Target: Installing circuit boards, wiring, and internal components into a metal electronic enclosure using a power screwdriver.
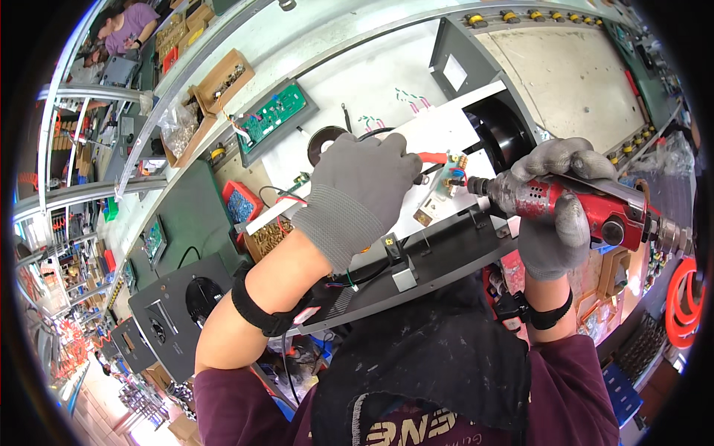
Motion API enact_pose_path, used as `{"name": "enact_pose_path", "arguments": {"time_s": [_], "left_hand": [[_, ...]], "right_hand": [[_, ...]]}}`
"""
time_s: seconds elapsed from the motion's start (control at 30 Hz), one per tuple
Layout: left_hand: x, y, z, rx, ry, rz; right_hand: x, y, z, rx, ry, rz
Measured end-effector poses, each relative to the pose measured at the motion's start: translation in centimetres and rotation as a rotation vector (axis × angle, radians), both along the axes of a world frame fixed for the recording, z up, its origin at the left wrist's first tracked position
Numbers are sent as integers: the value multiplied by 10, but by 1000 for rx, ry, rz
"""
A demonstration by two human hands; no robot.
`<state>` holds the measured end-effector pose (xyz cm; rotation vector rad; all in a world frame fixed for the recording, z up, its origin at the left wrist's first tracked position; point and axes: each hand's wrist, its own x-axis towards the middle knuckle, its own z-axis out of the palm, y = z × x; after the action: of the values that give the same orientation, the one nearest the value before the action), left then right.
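My left hand (361,175), in a grey knit glove, is curled above an open dark metal chassis (454,260). Its fingers are closed beside a red-sleeved cable end (433,157); what they grip is hidden under the hand. My right hand (547,249), gloved alike, wraps round a red power screwdriver (606,212). The tool lies nearly level, its nose pointing left at a small circuit board (451,177) with coloured parts. Whether the bit touches the board I cannot tell. A black cylindrical part (502,130) sits in the chassis behind the board.
A green circuit board (279,108) lies in a grey tray at the far left. Near it stand a cardboard box of parts (232,78), a red bin of blue pieces (239,201) and brass-coloured fasteners (269,236). Another person (130,30) sits at the upper left.
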<state>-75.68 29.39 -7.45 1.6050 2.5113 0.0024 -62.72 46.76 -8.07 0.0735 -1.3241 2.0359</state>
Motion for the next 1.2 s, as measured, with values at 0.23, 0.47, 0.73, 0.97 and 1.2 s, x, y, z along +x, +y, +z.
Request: {"name": "enact_pose_path", "arguments": {"time_s": [0.23, 0.47, 0.73, 0.97, 1.2], "left_hand": [[-4, 5, -3, -41, -13, 1], [-9, 4, 0, -37, -178, 89], [6, 15, -5, 23, 48, 36], [6, 22, -5, -59, -16, 101], [9, 27, -7, -62, -28, 150]], "right_hand": [[-7, 0, 2, 110, -105, 7], [-10, 13, -8, -137, -97, -37], [-8, 26, -24, -282, -25, -73], [-5, 27, -27, -296, -20, -89], [0, 34, -36, -309, -29, -62]]}}
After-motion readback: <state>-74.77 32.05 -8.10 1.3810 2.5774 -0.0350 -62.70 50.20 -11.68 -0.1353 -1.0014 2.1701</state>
